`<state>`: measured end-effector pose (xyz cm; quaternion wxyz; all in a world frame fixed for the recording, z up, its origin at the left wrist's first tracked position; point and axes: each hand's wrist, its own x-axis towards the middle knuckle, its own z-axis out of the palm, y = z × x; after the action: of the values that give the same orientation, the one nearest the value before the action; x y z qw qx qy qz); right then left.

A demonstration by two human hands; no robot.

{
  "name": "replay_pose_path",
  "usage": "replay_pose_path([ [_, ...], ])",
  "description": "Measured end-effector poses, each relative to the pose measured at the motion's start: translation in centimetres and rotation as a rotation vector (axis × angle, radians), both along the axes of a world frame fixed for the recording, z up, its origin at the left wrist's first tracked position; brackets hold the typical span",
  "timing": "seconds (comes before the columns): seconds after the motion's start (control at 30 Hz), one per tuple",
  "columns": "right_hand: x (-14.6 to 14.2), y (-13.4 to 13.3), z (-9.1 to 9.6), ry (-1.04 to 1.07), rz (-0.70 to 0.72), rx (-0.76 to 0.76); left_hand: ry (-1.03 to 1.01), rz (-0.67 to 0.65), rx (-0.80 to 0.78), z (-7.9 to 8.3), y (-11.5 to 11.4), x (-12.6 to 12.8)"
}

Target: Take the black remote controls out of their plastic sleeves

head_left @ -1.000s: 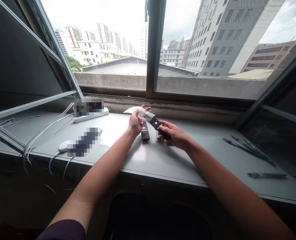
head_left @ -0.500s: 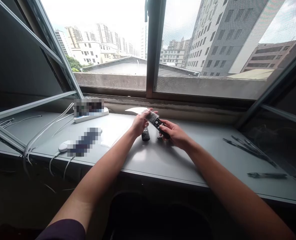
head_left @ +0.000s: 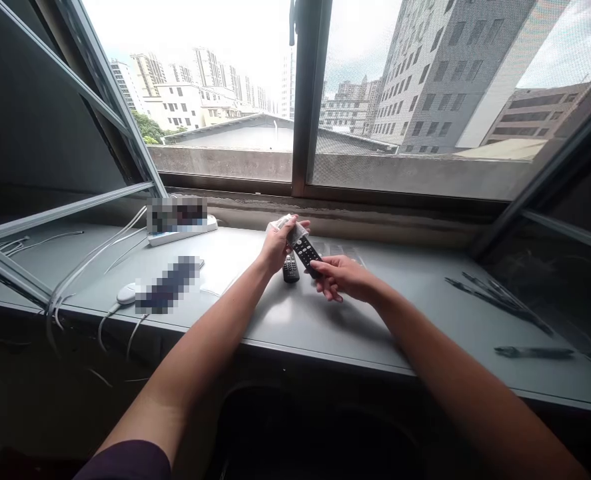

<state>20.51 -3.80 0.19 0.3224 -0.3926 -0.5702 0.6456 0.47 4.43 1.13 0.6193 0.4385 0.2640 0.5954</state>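
Note:
A black remote control (head_left: pixel 306 251) with pale buttons slants above the desk between my two hands. Its far end is inside a translucent plastic bag (head_left: pixel 298 232). My left hand (head_left: pixel 276 245) is closed on the bag and the covered end of the remote. The bare near end is pinched between thumb and fingers of my right hand (head_left: pixel 344 277), with the lower fingers loosely curled below. Lying on the desk just under my left hand is a second black remote (head_left: pixel 290 269), partly hidden by the hand and the held remote.
A clear plastic sleeve (head_left: pixel 352 253) lies behind my right hand. Leftward are a white power strip (head_left: pixel 188 231), a blurred-out dark device (head_left: pixel 170 285), a round white charger (head_left: pixel 126 294) and white cables (head_left: pixel 82 263). Dark cables (head_left: pixel 500 300) and a pen-like object (head_left: pixel 532 352) lie right. A window frame (head_left: pixel 302 100) stands behind.
My right hand and the remote's near end have shifted left, and the remote now tilts more steeply. The bag's loose end looks more bunched at my left hand. The clear sleeve has come into view.

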Motion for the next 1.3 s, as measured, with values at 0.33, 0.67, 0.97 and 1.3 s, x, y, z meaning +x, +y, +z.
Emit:
replay_pose_path([
  [0.33, -0.9, -0.5, -0.4, 0.032, 0.028, 0.129, 0.074, -0.067, -0.008, -0.6, -1.4, 1.0],
  [0.67, -1.8, -0.8, -0.9, 0.043, -0.045, 0.216, 0.105, -0.073, 0.02, -0.2, -1.7, 1.2],
  [0.97, -1.9, -0.9, -0.8, -0.001, -0.025, 0.209, -0.027, -0.102, -0.062, -0.2, -1.5, 1.0],
  [1.3, -2.4, -0.8, -1.0, 0.05, -0.127, 0.256, 0.112, -0.362, -0.047, -0.2, -2.5, 1.3],
])
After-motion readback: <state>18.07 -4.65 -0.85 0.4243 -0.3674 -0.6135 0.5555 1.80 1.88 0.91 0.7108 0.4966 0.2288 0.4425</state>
